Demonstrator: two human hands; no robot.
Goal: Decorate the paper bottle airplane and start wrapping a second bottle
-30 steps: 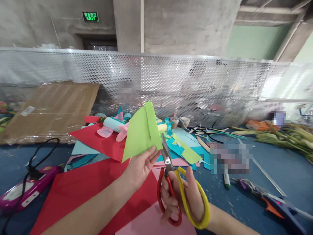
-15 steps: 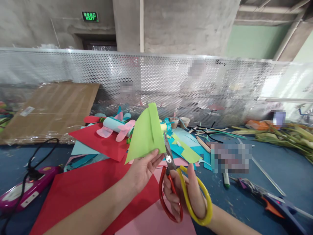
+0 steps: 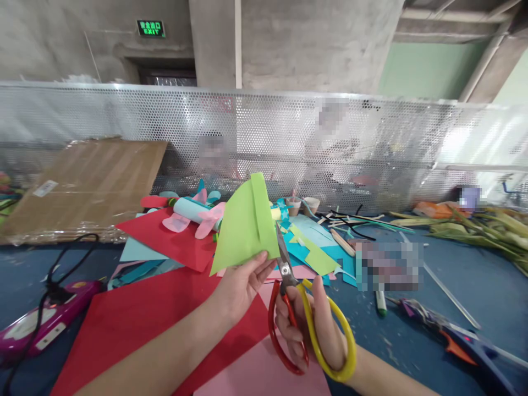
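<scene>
My left hand (image 3: 243, 283) pinches the bottom edge of a light green sheet of paper (image 3: 241, 228), which is raised above the table and has a folded strip along its right side. In my right hand (image 3: 303, 322) is a pair of scissors (image 3: 285, 269) with one red and one yellow handle. My fingers pass through the loops. The blades point up beside the paper's right edge; I cannot tell whether they touch it. Beneath both hands lie a big red sheet (image 3: 136, 324) and a pink sheet (image 3: 268, 368).
Paper scraps (image 3: 317, 250) and a pale blue roll with pink petals (image 3: 196, 212) lie behind. A purple power strip (image 3: 61, 308) is at left. On the right are a marker (image 3: 381, 302), a glue gun (image 3: 462, 335) and dry husks (image 3: 474, 231). Cardboard (image 3: 91, 187) leans against the perforated screen (image 3: 280, 126).
Almost nothing differs. The right thumb and the yellow handle have shifted very slightly; the paper stays in the left hand and the scissors in the right.
</scene>
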